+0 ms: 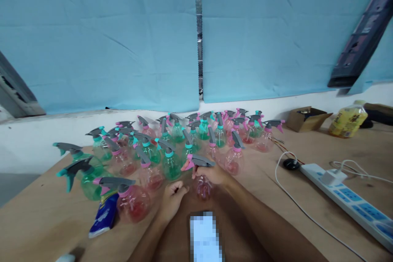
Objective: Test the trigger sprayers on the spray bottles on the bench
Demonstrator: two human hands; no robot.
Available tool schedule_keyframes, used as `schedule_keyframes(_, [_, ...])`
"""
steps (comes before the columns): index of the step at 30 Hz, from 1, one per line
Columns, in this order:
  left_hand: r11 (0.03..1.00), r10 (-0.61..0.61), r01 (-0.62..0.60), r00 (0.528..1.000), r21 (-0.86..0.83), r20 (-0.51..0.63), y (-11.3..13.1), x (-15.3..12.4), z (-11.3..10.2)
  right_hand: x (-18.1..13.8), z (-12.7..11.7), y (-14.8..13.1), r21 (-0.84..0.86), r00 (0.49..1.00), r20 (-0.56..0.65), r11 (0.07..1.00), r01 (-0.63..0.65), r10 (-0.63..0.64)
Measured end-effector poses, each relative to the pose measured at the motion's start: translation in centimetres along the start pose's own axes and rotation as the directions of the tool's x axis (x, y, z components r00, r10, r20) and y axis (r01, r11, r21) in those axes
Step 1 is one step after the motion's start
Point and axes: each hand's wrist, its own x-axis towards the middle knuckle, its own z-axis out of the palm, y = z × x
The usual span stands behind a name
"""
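Observation:
My right hand [213, 173] is wrapped around the neck of a pink spray bottle [203, 189], just under its grey and pink trigger head. The bottle's clear round body shows below my fingers, and its nozzle points left. To the left of it, my left hand [174, 197] rests near the tabletop with its fingers curled in and nothing visible in them. Close beyond that hand stand a green spray bottle [172, 167] and a pink one [152, 178]. Another pink spray bottle [134, 204] stands farther left, beside a blue packet [104, 215].
Several more green and pink spray bottles crowd the wooden table [245, 196] towards the wall. A lit phone [205, 237] lies between my forearms. At right are a power strip [346, 200], a white cable, a cardboard box [307, 119] and a yellow-labelled bottle [348, 120].

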Motion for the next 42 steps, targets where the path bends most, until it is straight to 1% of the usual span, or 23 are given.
schedule_keyframes(6, [1.000, -0.018, 0.018, 0.998, -0.001, 0.056, 0.5, -0.2, 0.2, 0.1, 0.4, 0.2, 0.052, 0.999, -0.032, 0.999, 0.010, -0.008])
schedule_keyframes(13, [0.999, -0.028, 0.031, 0.995, -0.035, 0.094, 0.8, -0.3, 0.2, 0.1, 0.1, 0.9, 0.000, 0.995, -0.080, 0.999, -0.054, 0.054])
schedule_keyframes(16, [0.999, -0.021, 0.024, 0.994, -0.025, 0.104, 0.9, -0.3, 0.1, 0.0, 0.2, 0.7, 0.030, 0.995, -0.092, 0.999, -0.042, 0.045])
schedule_keyframes(20, [1.000, -0.006, 0.006, 0.994, -0.006, 0.106, 0.7, -0.3, 0.1, 0.1, 0.4, 0.5, 0.081, 0.998, -0.069, 0.997, -0.004, 0.009])
schedule_keyframes(25, [1.000, -0.001, 0.001, 0.995, -0.001, 0.101, 0.3, -0.2, 0.1, 0.2, 0.3, 0.3, 0.009, 0.998, -0.058, 1.000, -0.011, 0.011])
schedule_keyframes(29, [1.000, 0.005, -0.004, 0.994, -0.008, 0.111, 0.3, -0.2, 0.1, 0.1, 0.3, 0.1, 0.003, 0.998, -0.058, 1.000, 0.019, -0.019])
schedule_keyframes(35, [1.000, -0.006, 0.007, 0.995, -0.012, 0.101, 0.7, -0.3, 0.1, 0.1, 0.5, 1.0, -0.009, 0.998, -0.048, 1.000, 0.028, -0.028])
schedule_keyframes(36, [1.000, -0.007, 0.008, 0.995, -0.013, 0.101, 0.8, -0.3, 0.1, 0.1, 0.6, 1.1, -0.028, 0.998, -0.061, 0.999, 0.025, -0.027])
schedule_keyframes(39, [1.000, -0.002, 0.004, 0.996, -0.018, 0.094, 0.6, -0.2, 0.1, -0.1, 1.2, 1.5, -0.087, 0.986, -0.158, 0.995, 0.039, -0.053])
schedule_keyframes(42, [0.999, 0.008, -0.005, 0.997, -0.046, 0.081, 0.2, -0.1, 0.1, -0.6, 1.9, 2.0, -0.147, 0.949, -0.266, 0.980, 0.136, -0.171])
